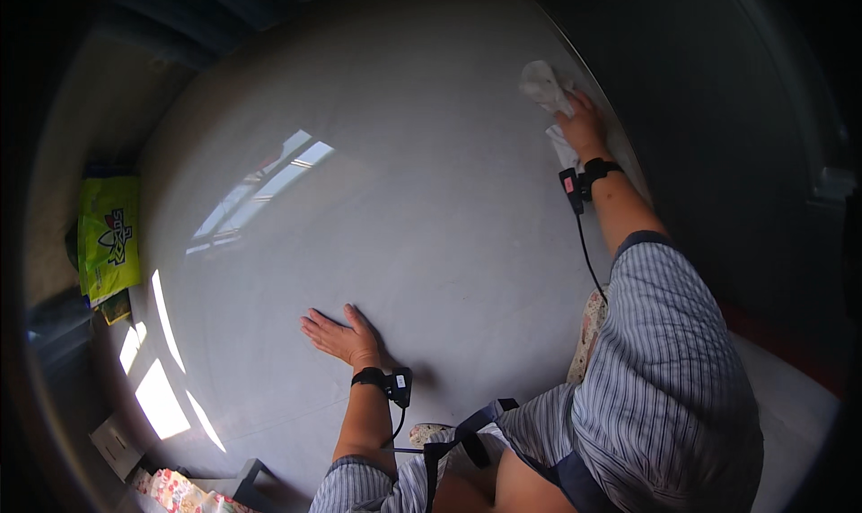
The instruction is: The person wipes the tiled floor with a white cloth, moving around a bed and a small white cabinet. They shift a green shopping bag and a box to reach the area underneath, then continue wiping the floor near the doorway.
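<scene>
My right hand (584,123) is stretched out to the upper right and presses on a white cloth (544,85), which lies crumpled on the smooth grey floor (417,210) close to a dark upright surface. Part of the cloth shows beyond the fingers and part beside the wrist; the palm hides the rest. Lower and further left, my left hand (342,338) rests flat on the floor with fingers spread and nothing in it. Both wrists wear a black strap with a small cabled device.
A bright green bag (109,237) bearing print stands at the left edge. Lower left are a pale box-like object (116,445), a flowered fabric (178,489) and a dark grey object (250,479). The dark upright surface (700,142) bounds the right side. Sunlight patches lie at left.
</scene>
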Motion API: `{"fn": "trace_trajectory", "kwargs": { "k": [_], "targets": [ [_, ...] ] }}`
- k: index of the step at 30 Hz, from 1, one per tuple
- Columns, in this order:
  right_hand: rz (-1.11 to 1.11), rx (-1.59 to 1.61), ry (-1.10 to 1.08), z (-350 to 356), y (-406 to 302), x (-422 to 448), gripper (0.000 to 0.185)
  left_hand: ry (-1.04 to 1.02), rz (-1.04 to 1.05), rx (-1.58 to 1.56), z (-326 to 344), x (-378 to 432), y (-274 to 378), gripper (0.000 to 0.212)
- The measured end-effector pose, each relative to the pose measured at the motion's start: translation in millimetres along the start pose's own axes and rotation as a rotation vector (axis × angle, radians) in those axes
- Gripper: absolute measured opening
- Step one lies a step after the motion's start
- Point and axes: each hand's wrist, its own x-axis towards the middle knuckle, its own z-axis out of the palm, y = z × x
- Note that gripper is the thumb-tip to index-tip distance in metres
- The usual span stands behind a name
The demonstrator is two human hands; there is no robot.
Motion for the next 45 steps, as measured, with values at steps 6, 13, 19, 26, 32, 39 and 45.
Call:
{"fn": "trace_trajectory", "kwargs": {
  "k": [6, 13, 19, 26, 32, 39, 45],
  "targets": [
    [-0.582, 0.291, -0.325, -25, -80, -220, 0.059, -0.032, -0.027, 0.100, -18, -5, 14, 0.088],
    [-0.275, 0.095, 0.064, -58, 22, -28, 0.056, -0.010, -0.014, 0.151, -15, -10, 9, 0.086],
    [-0.043, -0.101, -0.045, -64, 140, -116, 0.064, 0.013, 0.005, 0.186, -17, -11, 13, 0.087],
    [0.505, -0.094, -0.169, -104, 126, -313, 0.063, 0.075, 0.083, 0.173, -4, -10, 0, 0.093],
    [0.547, 0.037, -0.230, -115, 95, -357, 0.079, -0.184, 0.302, 0.110, 2, -14, -9, 0.094],
    [0.350, -0.057, -0.127, -125, 122, -329, 0.059, -0.221, 0.365, 0.159, -20, -6, 12, 0.095],
    [0.142, 0.010, 0.069, -148, 192, -254, 0.052, 0.088, 0.065, 0.311, -29, 5, 3, 0.096]
  ]
}}
